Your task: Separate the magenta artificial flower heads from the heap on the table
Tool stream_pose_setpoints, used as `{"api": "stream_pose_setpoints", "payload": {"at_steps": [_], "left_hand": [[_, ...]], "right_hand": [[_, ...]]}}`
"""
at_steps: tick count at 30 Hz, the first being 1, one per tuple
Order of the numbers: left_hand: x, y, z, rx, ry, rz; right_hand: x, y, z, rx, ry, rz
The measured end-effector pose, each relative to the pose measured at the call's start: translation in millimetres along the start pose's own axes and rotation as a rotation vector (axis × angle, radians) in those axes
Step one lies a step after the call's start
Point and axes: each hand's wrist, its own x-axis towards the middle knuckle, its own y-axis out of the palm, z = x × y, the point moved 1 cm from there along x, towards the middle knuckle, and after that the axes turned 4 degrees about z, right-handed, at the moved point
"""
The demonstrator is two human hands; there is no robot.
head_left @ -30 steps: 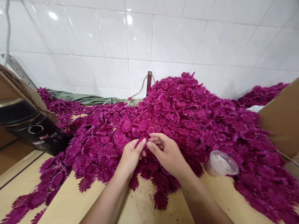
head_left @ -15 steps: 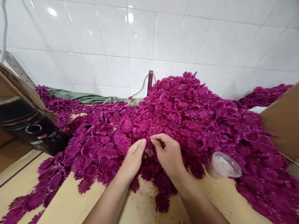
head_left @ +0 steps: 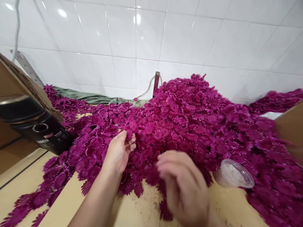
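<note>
A large heap of magenta artificial flower heads (head_left: 189, 107) spreads over the tabletop. My left hand (head_left: 120, 149) is over the heap's near left side, its thumb and fingers closed on one magenta flower head (head_left: 129, 132). My right hand (head_left: 183, 186) is nearer to me, raised over the front edge of the heap and smeared by motion. Its fingers are bent, and whether anything is between them does not show. To the right of it, a clear plastic cup (head_left: 233, 173) with whitish contents leans among the flowers.
A black vacuum bottle (head_left: 44, 126) lies tilted at the left against a cardboard box (head_left: 14, 72). Another cardboard panel (head_left: 291, 129) stands at the right. Behind the heap are a green cloth (head_left: 87, 96), a metal bracket (head_left: 156, 80) with string, and a tiled wall (head_left: 146, 37).
My hands were together at the middle of the heap. The left has moved left with a flower head, while the right has drawn back toward me. The view has shifted slightly left.
</note>
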Motion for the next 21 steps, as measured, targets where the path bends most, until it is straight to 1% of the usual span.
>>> {"api": "stream_pose_setpoints", "payload": {"at_steps": [1,3,4,6,7,9,11,13,14,16,19,21], "left_hand": [[-2,-0.7,-1,0.042,-0.02,0.051],[-10,0.0,2,0.12,-0.081,0.155],[-14,1.0,5,0.15,-0.102,0.195],[-20,3.1,13,0.211,-0.115,0.253],[-21,4.0,17,0.242,-0.11,0.276],[-23,5.6,23,0.282,-0.092,0.309],[-25,7.0,26,0.311,-0.071,0.339],[-28,8.1,26,0.342,-0.056,0.362],[-29,8.5,26,0.358,-0.054,0.374],[-32,8.4,25,0.385,-0.062,0.398],[-33,6.6,25,0.415,-0.06,0.443],[-32,4.6,26,0.417,-0.057,0.439]], "right_hand": [[1,-5,-12,-0.076,0.051,-0.026],[2,-14,-41,-0.306,0.265,-0.092],[3,-16,-54,-0.381,0.353,-0.09],[3,-17,-67,-0.443,0.418,-0.057],[4,-16,-67,-0.415,0.422,-0.021],[5,-9,-57,-0.254,0.445,0.086],[6,0,-44,-0.03,0.543,0.226],[6,9,-36,0.11,0.658,0.328],[6,12,-35,0.14,0.692,0.351],[6,16,-37,0.173,0.706,0.355],[3,16,-43,0.254,0.672,0.332],[1,14,-45,0.287,0.643,0.313]]}}
